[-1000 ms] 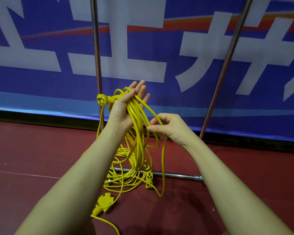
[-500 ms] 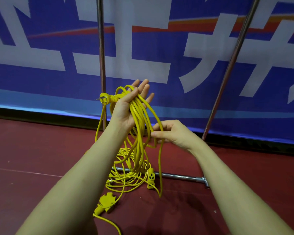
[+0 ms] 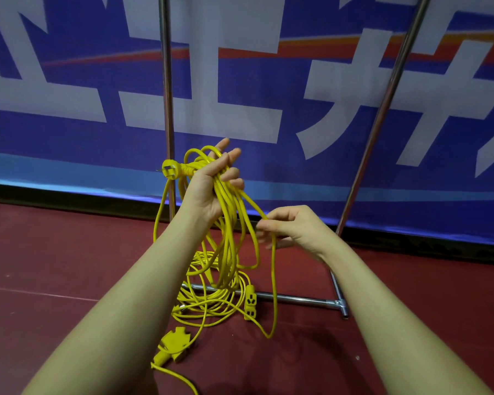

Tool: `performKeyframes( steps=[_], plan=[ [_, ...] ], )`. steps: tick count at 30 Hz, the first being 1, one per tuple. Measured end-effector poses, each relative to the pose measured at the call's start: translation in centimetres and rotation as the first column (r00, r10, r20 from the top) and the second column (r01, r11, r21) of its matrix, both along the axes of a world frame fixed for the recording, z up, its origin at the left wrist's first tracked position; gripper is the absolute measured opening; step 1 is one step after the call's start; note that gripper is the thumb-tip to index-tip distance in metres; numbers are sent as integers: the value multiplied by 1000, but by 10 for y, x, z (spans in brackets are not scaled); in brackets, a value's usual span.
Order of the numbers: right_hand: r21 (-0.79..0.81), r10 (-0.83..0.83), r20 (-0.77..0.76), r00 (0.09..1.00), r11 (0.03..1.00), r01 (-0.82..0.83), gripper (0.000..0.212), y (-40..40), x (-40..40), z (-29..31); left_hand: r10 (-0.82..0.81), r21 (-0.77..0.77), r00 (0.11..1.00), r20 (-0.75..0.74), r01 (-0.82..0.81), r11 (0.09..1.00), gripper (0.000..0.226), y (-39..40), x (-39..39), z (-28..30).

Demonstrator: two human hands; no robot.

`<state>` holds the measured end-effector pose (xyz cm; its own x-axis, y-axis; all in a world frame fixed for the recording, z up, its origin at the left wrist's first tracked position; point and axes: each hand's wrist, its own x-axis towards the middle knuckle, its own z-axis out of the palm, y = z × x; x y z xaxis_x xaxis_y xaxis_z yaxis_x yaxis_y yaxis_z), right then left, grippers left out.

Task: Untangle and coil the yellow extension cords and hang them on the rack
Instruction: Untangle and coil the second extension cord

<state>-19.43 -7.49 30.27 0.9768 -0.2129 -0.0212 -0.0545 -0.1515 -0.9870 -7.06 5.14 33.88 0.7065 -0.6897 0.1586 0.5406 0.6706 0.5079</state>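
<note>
My left hand [image 3: 211, 183] is raised and grips a bundle of loops of yellow extension cord [image 3: 228, 232], with the cord's plug [image 3: 170, 170] sticking out to the left of the palm. My right hand [image 3: 288, 226] pinches a single strand that runs down from the bundle to the floor. Below the hands a tangled pile of yellow cord [image 3: 208, 300] lies on the floor, with a yellow socket strip [image 3: 251, 306] at its right and a yellow multi-way socket [image 3: 173, 343] nearer me. The metal rack [image 3: 167, 89] stands behind the hands.
The rack has two upright poles, the right one [image 3: 382, 115] slanted, and a low crossbar [image 3: 297, 298] on the dark red floor [image 3: 69, 252]. A blue and white banner [image 3: 240, 81] fills the wall behind.
My left hand's fingers have curled tighter round the cord loops. My right hand has moved slightly right and down, drawing one strand out from the bundle.
</note>
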Motion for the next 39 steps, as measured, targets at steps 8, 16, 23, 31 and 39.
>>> performKeyframes(
  steps=[8, 16, 23, 31, 39],
  plan=[
    [-216, -165, -206, 965, 969, 120, 38, -18, 1, -24, -10, 193, 999, 40, 2, 981, 28, 1, -4, -1],
    [353, -310, -98, 946, 878, 324, 13, -34, 3, -19, -131, 372, 980, 152, 67, 926, 23, 8, -7, -3],
    [804, -387, 17, 922, 554, 218, 17, -27, 0, 28, -378, 572, 873, 309, 147, 807, 23, 1, -18, -14],
    [851, -405, 43, 913, 493, 179, 38, -5, 5, 44, -593, 655, 718, 365, 254, 711, 19, -4, -35, -35],
    [856, -414, 65, 908, 491, 162, 44, -18, 9, 40, -537, 587, 705, 464, 209, 782, 15, -12, -43, -39]
  ],
)
